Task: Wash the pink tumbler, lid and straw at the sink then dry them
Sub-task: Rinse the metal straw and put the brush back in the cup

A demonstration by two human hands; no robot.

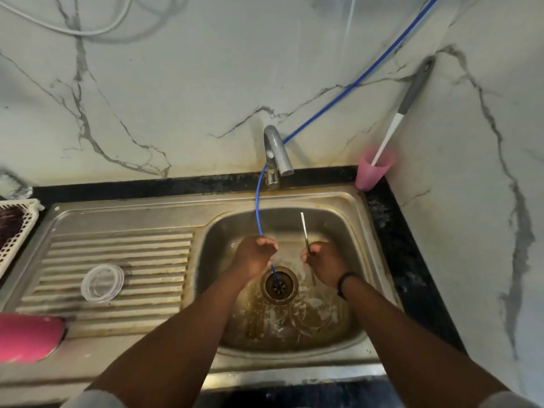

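Over the steel sink basin, my right hand grips a thin clear straw that points up and away. My left hand holds the blue hose, whose end hangs over the drain. The clear round lid lies flat on the ribbed drainboard at left. The pink tumbler lies on its side at the left edge, partly out of frame.
A grey tap stands behind the basin. A small pink cup with a grey-and-white brush handle stands in the back right corner. A white plastic basket sits at far left. Marble walls close in behind and to the right.
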